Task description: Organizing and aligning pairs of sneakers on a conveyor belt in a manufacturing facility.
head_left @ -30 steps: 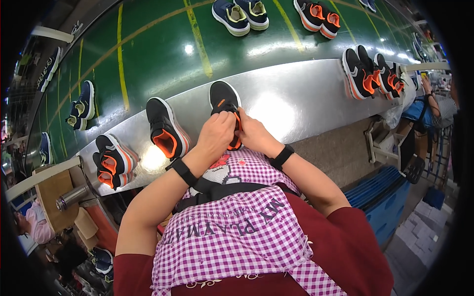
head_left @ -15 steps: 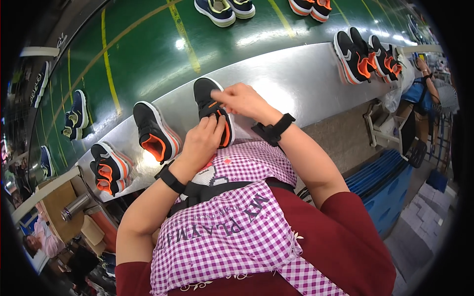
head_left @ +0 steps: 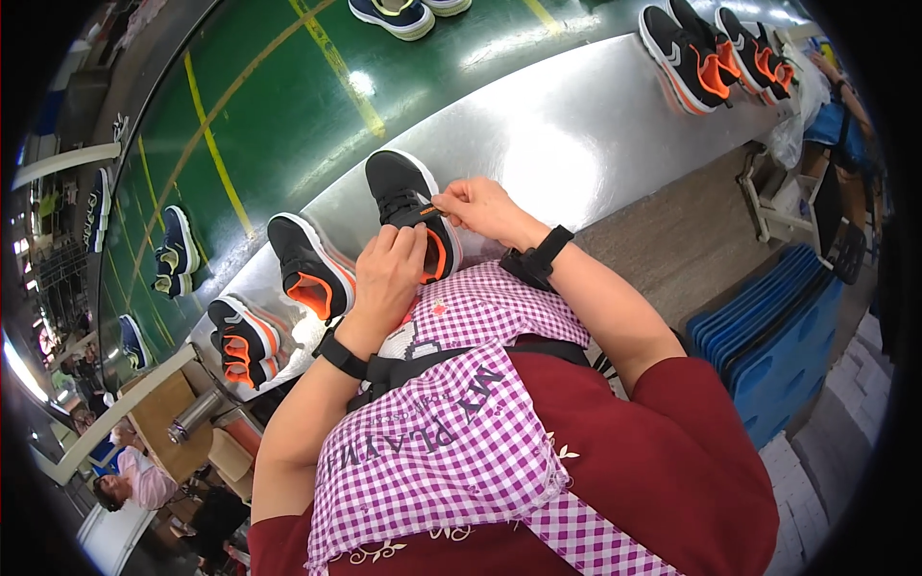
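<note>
Two more black-and-orange shoes (head_left: 309, 267) on the steel bench (head_left: 576, 125), blue trays (head_left: 778, 336) right.

Black sneaker (head_left: 405, 206), orange lining, upright on steel ledge.

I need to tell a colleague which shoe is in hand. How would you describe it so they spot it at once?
Find the shiny metal ledge along the green conveyor belt. Near its middle, above the checked apron, stands a black shoe with orange lining. Unlike the neighbouring shoes to its left, the left hand grips its heel and the right hand holds a small tool to it.
</note>
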Demonstrator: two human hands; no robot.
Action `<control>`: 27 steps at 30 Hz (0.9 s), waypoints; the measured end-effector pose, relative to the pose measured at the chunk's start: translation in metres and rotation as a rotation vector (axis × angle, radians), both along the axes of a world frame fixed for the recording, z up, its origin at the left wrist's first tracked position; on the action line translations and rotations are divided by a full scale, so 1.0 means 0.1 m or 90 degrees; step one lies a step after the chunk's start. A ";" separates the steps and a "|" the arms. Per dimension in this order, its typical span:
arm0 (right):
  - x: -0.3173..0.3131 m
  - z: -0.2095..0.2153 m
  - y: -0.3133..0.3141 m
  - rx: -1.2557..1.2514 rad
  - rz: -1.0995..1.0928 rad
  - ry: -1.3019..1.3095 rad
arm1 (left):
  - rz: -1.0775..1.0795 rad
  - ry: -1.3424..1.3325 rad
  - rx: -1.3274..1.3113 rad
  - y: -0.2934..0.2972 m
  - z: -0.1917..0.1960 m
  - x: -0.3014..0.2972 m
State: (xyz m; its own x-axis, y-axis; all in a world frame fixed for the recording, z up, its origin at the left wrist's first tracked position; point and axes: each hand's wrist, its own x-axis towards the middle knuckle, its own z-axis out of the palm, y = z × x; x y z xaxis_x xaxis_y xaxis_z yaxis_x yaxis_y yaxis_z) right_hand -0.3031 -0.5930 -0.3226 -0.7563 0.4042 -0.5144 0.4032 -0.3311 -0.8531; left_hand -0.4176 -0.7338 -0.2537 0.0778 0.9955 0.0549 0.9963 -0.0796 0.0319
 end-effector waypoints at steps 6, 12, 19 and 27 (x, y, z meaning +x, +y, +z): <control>0.04 -0.15 -0.04 0.040 0.037 0.020 | 0.011 0.013 0.013 -0.01 -0.02 0.00; 0.07 -0.20 -0.10 -0.044 0.074 0.038 | 0.061 -0.074 0.023 -0.10 -0.09 -0.05; -0.04 -0.24 -0.20 -0.126 0.107 -0.079 | 0.244 -0.326 0.025 -0.15 -0.11 -0.19; -0.04 0.02 -0.49 0.705 0.041 0.111 | 0.377 -0.523 0.083 -0.57 -0.23 -0.26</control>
